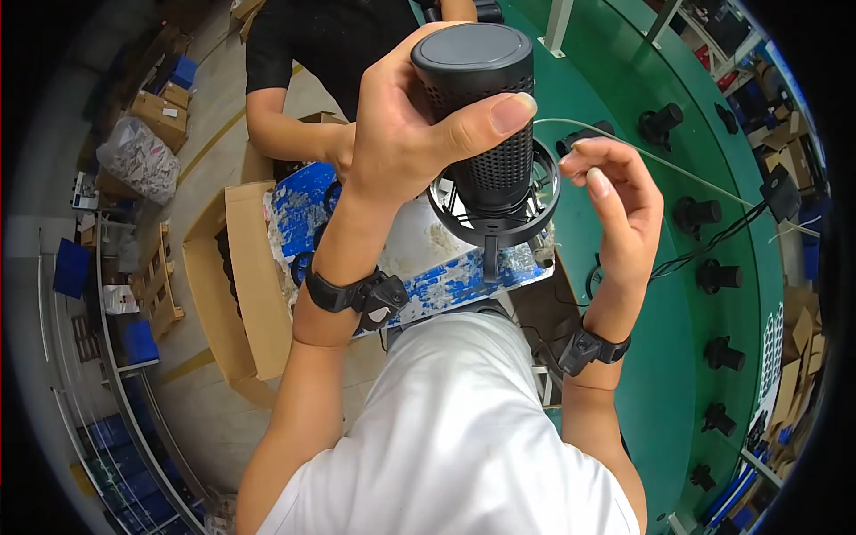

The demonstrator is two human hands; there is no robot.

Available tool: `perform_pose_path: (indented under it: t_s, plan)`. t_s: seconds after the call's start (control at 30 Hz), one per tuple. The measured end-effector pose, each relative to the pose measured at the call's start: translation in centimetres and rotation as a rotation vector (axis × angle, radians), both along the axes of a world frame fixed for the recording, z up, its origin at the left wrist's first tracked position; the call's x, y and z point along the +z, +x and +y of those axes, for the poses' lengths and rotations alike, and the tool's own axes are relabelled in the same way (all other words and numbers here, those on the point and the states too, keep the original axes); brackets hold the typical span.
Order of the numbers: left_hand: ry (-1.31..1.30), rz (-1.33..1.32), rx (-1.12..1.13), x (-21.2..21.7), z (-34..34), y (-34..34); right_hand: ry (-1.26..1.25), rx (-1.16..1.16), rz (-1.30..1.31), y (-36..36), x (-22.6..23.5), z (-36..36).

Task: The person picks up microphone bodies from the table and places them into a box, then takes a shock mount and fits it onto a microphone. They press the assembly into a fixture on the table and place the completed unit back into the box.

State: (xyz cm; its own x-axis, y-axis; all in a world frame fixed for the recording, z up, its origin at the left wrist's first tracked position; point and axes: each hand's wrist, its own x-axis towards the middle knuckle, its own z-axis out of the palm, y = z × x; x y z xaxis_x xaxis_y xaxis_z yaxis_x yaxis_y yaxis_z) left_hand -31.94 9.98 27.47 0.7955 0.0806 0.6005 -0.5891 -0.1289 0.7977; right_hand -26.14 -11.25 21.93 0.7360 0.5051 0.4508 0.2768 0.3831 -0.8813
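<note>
In my left hand [415, 134] is a black desk microphone [492, 174] with a perforated barrel, its flat round end up. The fingers wrap around its far side and the thumb lies across the front. A black shock-mount ring [495, 236] encircles the lower part of the barrel, with thin bands strung inside and a short tab hanging at the front. Just right of the ring, my right hand [624, 201] is loosely curled, with thumb and forefinger apart and nothing seen between them. Whether its fingertips touch the ring is hard to tell.
Below my hands is a worn blue-and-white board [419, 299]. An open cardboard box [254, 285] stands to its left. On the right, a green table [660, 339] carries several black stands [716, 276] and cables. Across from me, a person in black [321, 53] reaches toward the board.
</note>
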Motion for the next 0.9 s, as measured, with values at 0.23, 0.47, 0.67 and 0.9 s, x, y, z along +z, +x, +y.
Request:
perform_pose_path:
  t_s: [0.23, 0.47, 0.67, 0.9]
  plan:
    - [-0.152, 0.01, -0.053, 0.2, -0.4, -0.7, -0.038, 0.053, -0.076, -0.2, 1.7, 0.6]
    - [0.049, -0.047, 0.105, 0.6, -0.7, -0.3, -0.063, 0.061, -0.092, 0.1, 1.6, 0.9]
    - [0.553, -0.544, 0.144, 1.5, 0.2, 1.1, -0.103, 0.08, -0.089, 0.6, 1.4, 1.4]
    - [0.09, 0.128, 0.216, 1.5, -0.7, 0.2, -0.123, 0.082, -0.088, 1.1, 2.0, 2.7]
